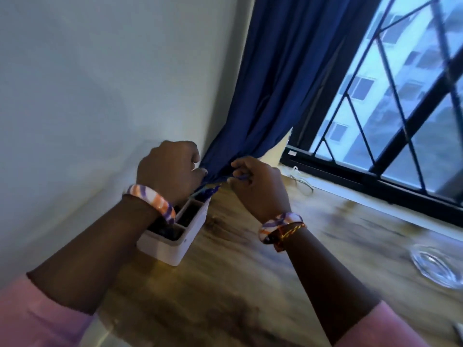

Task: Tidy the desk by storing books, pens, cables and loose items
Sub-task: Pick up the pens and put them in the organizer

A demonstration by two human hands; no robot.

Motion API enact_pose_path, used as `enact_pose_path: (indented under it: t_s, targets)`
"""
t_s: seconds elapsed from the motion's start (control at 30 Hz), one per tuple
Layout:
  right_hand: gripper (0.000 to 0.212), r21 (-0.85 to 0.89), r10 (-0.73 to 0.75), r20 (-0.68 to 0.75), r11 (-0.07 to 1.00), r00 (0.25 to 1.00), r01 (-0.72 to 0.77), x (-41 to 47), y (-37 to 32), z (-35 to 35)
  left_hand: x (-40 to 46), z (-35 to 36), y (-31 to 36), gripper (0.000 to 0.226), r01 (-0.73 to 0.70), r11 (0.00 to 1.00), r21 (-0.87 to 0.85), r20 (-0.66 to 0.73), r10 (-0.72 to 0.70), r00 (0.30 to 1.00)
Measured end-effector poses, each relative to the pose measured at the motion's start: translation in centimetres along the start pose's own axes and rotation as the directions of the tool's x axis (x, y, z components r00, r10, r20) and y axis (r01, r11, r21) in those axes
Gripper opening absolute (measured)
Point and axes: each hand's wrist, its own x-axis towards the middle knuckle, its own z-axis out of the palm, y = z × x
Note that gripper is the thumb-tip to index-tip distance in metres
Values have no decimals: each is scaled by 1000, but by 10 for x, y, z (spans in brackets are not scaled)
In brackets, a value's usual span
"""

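Pens (208,190) are sliding into the far compartment of the white organizer (172,242), left hand (167,169) gripping them, right hand (258,184) pinching one. Blue curtain (275,96) hanging close could snag, tipping the organizer on the surface (250,271).

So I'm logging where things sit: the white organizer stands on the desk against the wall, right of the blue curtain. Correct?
Not quite. The head view shows the organizer on the desk against the wall, but left of the curtain, not right.

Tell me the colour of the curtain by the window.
Dark blue curtain, plain, without pattern; the head view shows it clearly.
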Motion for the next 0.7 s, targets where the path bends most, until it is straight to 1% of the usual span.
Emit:
enact_pose_path:
  t_s: [0.1, 0.17, 0.2, 0.27, 0.3, 0.33, 0.4, 0.47, 0.53, 0.6, 0.63, 0.67, 0.7]
  targets:
    - [20, -34, -8, -53, 999, 999, 6, -28, 17, -21, -20, 7, 35, 21, -88, 994, -68, 25, 90, 996]
    - [16, -71, 21, -41, 997, 999, -24, -54, 36, -36, -39, 21, 62, 18, -159, 976, -147, 115, 176, 978]
    - [16, -86, 53, -31, 995, 998, -55, -71, 48, -44, -50, 31, 76, 17, -209, 964, -163, 185, 238, 953]
    - [16, -105, 118, 0, 988, 993, -117, -110, 70, -58, -78, 54, 103, 17, -300, 938, -177, 343, 344, 874]
    - [16, -123, 151, 14, 981, 989, -148, -135, 83, -67, -95, 67, 118, 18, -344, 920, -185, 421, 391, 818]
    - [18, -149, 181, 32, 973, 983, -174, -162, 96, -75, -113, 80, 132, 22, -391, 899, -196, 493, 435, 754]
    - [31, -222, 222, 57, 953, 973, -205, -224, 123, -93, -154, 105, 163, 34, -464, 859, -216, 636, 485, 601]
    - [38, -365, 210, 31, 912, 977, -185, -284, 150, -111, -194, 129, 192, 41, -521, 818, -246, 737, 507, 448]
    - [36, -477, 259, 2, 849, 966, -227, -342, 173, -135, -233, 151, 223, 43, -596, 755, -273, 767, 545, 339]
    - [38, -504, 310, -75, 809, 948, -304, -389, 193, -158, -264, 173, 249, 47, -682, 674, -285, 754, 597, 275]
    - [45, -508, 344, -124, 784, 931, -357, -413, 203, -171, -280, 181, 264, 51, -731, 628, -267, 741, 619, 261]
    - [50, -522, 373, -166, 753, 913, -402, -434, 209, -183, -295, 186, 279, 56, -774, 592, -225, 730, 628, 269]
    - [51, -534, 384, -193, 731, 903, -425, -453, 215, -192, -309, 190, 293, 60, -796, 583, -163, 735, 610, 296]
